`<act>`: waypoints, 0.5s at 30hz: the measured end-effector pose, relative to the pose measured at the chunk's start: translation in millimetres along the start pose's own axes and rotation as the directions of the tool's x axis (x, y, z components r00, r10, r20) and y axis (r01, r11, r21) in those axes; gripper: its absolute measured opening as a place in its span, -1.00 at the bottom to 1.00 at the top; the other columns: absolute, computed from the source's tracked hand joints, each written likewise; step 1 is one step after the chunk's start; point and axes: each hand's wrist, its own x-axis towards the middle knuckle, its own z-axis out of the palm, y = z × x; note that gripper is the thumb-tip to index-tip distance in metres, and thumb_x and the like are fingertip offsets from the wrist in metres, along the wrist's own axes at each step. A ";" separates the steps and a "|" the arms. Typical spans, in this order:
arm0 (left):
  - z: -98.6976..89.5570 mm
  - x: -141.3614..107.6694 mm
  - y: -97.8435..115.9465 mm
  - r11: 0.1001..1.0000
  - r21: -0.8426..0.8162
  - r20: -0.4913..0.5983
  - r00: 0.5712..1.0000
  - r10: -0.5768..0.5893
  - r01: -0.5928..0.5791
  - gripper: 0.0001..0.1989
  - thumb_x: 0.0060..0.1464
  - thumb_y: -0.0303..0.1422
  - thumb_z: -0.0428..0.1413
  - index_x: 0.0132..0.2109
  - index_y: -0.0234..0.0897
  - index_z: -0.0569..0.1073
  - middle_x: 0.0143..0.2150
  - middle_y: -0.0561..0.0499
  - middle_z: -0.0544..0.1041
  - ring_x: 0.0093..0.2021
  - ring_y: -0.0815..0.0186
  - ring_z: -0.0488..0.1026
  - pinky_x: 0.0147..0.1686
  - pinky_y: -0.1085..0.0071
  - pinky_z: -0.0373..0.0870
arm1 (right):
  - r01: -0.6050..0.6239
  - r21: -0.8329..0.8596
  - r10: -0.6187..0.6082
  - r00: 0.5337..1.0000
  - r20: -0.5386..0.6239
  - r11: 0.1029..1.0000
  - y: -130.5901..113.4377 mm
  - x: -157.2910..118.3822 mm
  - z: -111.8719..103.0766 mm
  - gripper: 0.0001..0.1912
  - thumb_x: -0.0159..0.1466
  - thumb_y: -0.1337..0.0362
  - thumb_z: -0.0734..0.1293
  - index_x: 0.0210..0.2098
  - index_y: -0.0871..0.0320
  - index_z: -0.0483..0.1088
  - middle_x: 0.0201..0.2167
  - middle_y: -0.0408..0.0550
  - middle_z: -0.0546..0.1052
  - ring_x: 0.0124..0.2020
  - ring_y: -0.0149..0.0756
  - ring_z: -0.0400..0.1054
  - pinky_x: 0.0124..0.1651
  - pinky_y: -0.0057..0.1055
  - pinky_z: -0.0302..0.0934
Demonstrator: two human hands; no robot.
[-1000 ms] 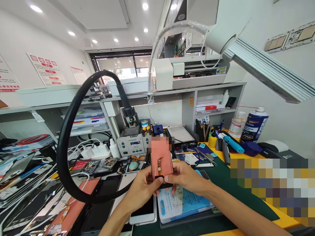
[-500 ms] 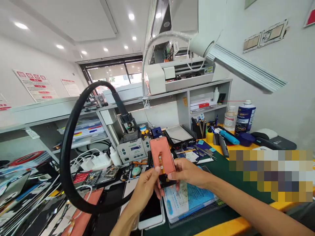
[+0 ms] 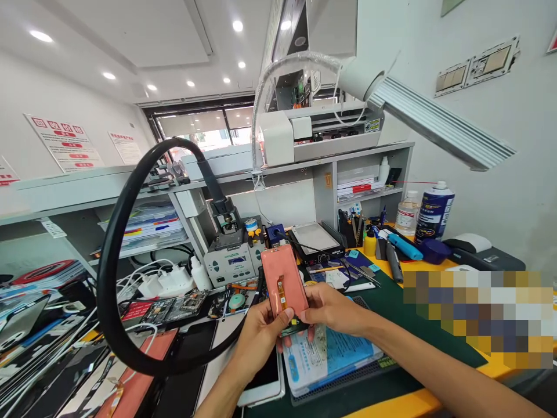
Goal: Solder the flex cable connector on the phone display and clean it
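A pink phone screen panel (image 3: 292,276) with an orange flex cable (image 3: 281,293) on its face is held up, tilted, over the bench. My left hand (image 3: 261,331) grips its lower left side, the thumb lying over the lower end near the cable. The lower right edge is in my right hand (image 3: 333,307), thumb and fingers closed on it. Beneath both hands lies a blue and white plastic packet (image 3: 343,354) on a dark tray. A white-framed phone (image 3: 261,396) rests beside the packet, partly behind my left forearm.
A thick black hose (image 3: 104,273) loops at the left, over phones and panels. Behind stand a grey soldering station (image 3: 230,266) and a flat heating plate (image 3: 317,238). At the right are tweezers, a blue spray can (image 3: 434,212) and bottles. A lamp (image 3: 444,125) hangs above.
The panel has shifted slightly left and tilted a little. My left hand has come further around its lower edge, with the thumb now lying across the panel. The view has shifted slightly.
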 end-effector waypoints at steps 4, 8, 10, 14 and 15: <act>-2.2 -0.5 2.8 1.000 -0.015 0.042 0.999 0.008 -0.007 -0.64 0.16 -0.09 0.12 -0.23 -0.36 0.48 -0.43 -0.01 0.52 -0.57 0.38 0.40 -0.64 0.50 0.27 | -0.026 0.003 0.026 1.000 -0.016 1.000 -4.2 -0.8 1.3 -0.78 0.17 0.25 0.38 -0.22 0.23 0.47 -0.40 -0.10 0.48 -0.41 -0.32 0.39 -0.42 -0.42 0.36; -4.2 -0.4 3.3 0.999 -0.039 0.082 0.997 0.014 -0.011 -0.62 0.17 -0.06 0.11 -0.21 -0.36 0.48 -0.42 -0.02 0.54 -0.57 0.36 0.43 -0.66 0.50 0.28 | -0.048 -0.002 0.048 0.999 -0.016 0.999 -8.2 -1.9 1.7 -0.71 0.16 0.21 0.41 -0.18 0.26 0.49 -0.39 -0.06 0.50 -0.39 -0.29 0.40 -0.40 -0.40 0.36; -5.1 -0.2 3.4 0.999 -0.051 0.099 0.995 0.013 -0.008 -0.60 0.17 -0.04 0.09 -0.20 -0.35 0.47 -0.41 -0.01 0.53 -0.58 0.36 0.44 -0.66 0.49 0.30 | -0.051 0.006 0.051 0.998 -0.021 0.999 -7.8 -2.0 0.8 -0.71 0.15 0.22 0.42 -0.18 0.26 0.49 -0.40 -0.06 0.50 -0.40 -0.30 0.39 -0.41 -0.42 0.36; -7.9 0.3 5.1 0.998 -0.061 0.119 0.993 -0.003 0.011 -0.60 0.21 -0.03 0.04 -0.26 -0.34 0.44 -0.48 0.03 0.47 -0.59 0.35 0.45 -0.66 0.49 0.33 | -0.052 0.018 0.053 0.998 -0.042 0.998 -6.8 -1.9 -1.8 -0.74 0.13 0.23 0.43 -0.22 0.25 0.48 -0.42 -0.09 0.47 -0.43 -0.34 0.37 -0.44 -0.44 0.36; -8.8 0.3 5.8 0.998 -0.061 0.119 0.993 -0.009 0.017 -0.59 0.22 -0.03 0.02 -0.28 -0.34 0.44 -0.51 0.04 0.45 -0.59 0.35 0.44 -0.67 0.50 0.33 | -0.054 0.018 0.054 0.998 -0.045 0.998 -7.4 -2.0 -2.4 -0.73 0.13 0.22 0.43 -0.22 0.25 0.49 -0.42 -0.09 0.47 -0.43 -0.34 0.37 -0.44 -0.44 0.36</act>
